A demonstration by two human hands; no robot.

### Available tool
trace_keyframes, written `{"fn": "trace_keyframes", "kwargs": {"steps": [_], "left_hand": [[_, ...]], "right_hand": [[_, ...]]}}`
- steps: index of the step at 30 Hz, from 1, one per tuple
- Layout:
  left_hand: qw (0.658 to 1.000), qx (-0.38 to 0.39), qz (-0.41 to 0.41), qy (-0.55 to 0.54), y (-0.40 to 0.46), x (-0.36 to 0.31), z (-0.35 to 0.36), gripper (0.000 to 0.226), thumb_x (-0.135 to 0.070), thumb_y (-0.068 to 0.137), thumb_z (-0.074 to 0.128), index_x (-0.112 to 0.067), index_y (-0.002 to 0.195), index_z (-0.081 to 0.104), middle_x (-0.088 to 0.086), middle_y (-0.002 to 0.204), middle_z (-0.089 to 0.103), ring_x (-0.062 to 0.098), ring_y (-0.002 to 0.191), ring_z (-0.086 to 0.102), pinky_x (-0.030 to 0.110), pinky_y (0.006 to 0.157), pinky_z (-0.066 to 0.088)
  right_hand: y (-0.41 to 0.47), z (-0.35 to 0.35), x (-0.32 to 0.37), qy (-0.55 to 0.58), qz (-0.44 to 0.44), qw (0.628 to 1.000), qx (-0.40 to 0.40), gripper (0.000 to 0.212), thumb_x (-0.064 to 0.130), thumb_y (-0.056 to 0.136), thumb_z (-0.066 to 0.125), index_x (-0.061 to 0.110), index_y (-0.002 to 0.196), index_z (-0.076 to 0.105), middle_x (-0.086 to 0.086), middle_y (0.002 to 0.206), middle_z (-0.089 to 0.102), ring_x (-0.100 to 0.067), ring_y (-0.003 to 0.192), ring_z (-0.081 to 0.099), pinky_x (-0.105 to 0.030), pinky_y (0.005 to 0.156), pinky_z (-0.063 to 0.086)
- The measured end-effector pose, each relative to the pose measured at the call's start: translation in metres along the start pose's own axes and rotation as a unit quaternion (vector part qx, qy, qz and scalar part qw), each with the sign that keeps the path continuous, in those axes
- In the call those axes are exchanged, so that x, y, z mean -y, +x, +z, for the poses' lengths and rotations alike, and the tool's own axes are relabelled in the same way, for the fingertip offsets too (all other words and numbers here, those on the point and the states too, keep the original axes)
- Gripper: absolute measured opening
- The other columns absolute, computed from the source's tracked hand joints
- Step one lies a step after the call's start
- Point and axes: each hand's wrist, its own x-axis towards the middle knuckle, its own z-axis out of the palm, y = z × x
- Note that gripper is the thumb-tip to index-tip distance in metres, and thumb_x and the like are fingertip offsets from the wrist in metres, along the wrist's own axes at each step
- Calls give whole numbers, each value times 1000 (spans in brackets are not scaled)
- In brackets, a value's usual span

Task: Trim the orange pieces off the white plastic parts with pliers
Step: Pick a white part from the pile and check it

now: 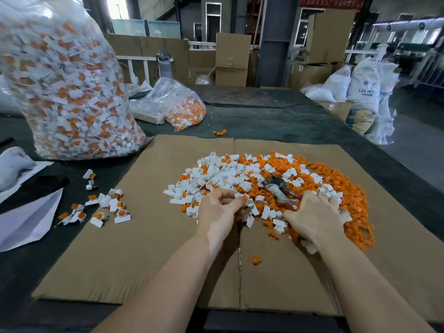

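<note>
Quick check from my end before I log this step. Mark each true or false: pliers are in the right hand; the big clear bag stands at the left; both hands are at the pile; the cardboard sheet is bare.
1. The pliers are in the right hand. False: they lie on the pile, ungripped.
2. The big clear bag stands at the left. True.
3. Both hands are at the pile. True: the left hand pinches a white part.
4. The cardboard sheet is bare. False: it carries the pile.

Place: factory floor
Evidence: stacked cartons (231, 59), resin sacks (364, 85), bulk parts bag (69, 87), steel column (276, 39) seen
</note>
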Motion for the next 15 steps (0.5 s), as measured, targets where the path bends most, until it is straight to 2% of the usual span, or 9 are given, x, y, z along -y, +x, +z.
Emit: {"fn": "trace_keyframes", "kwargs": {"steps": [3,5,6,7,10,12,13,15], "left_hand": [[999,-3,-14,-28,3,-4,-1,7,-8,85,67,-4,89,63,2,60,66,6,50,61,17,48,50],[998,-8,-34,-60,7,-8,-2,10,-6,85,67,-1,92,62,5,62,65,7,49,61,17,46,48],[996,-10,-44,-74,9,-9,-2,10,-6,85,67,0,92,61,6,62,64,8,47,60,17,44,47],[995,-11,-52,-86,11,-11,-2,9,-5,86,66,0,91,61,6,61,63,8,46,59,17,44,46],[991,-15,-68,-113,17,-14,-3,5,-3,86,64,-3,87,59,5,61,62,9,47,57,18,43,45],[989,-22,-75,-122,21,-15,-3,5,-2,87,62,-3,90,59,4,60,62,8,46,58,18,44,47],[989,-28,-77,-124,22,-15,-4,5,-1,87,62,-2,91,59,4,60,63,7,47,59,18,45,48],[989,-38,-79,-123,23,-15,-5,6,0,87,62,-1,93,59,4,61,64,7,48,60,17,46,49]], "right_hand": [[-3,-7,0,-5,-36,998,-60,38,45,86,51,12,105,48,-11,117,50,-28,110,45,-41,93,40],[-8,-13,3,51,-78,993,-74,30,42,89,48,13,94,43,-6,98,52,-20,88,49,-31,71,43],[-12,-17,6,85,-96,990,-60,27,41,90,46,14,91,42,-3,90,51,-16,78,48,-27,60,39],[-15,-21,8,114,-112,987,-32,25,40,91,45,15,90,44,-1,83,51,-14,71,48,-26,54,35],[-24,-33,15,217,-158,959,92,24,40,91,48,17,86,55,1,69,54,-11,58,51,-20,48,35],[-30,-37,18,276,-174,930,171,28,37,91,52,12,86,62,-3,68,54,-13,58,51,-24,53,37],[-32,-38,19,291,-175,920,195,29,35,91,53,8,86,63,-3,68,54,-11,57,52,-24,55,37],[-36,-41,20,321,-164,904,230,27,29,92,52,7,80,60,-1,62,53,-4,47,50,-17,47,38]]}}
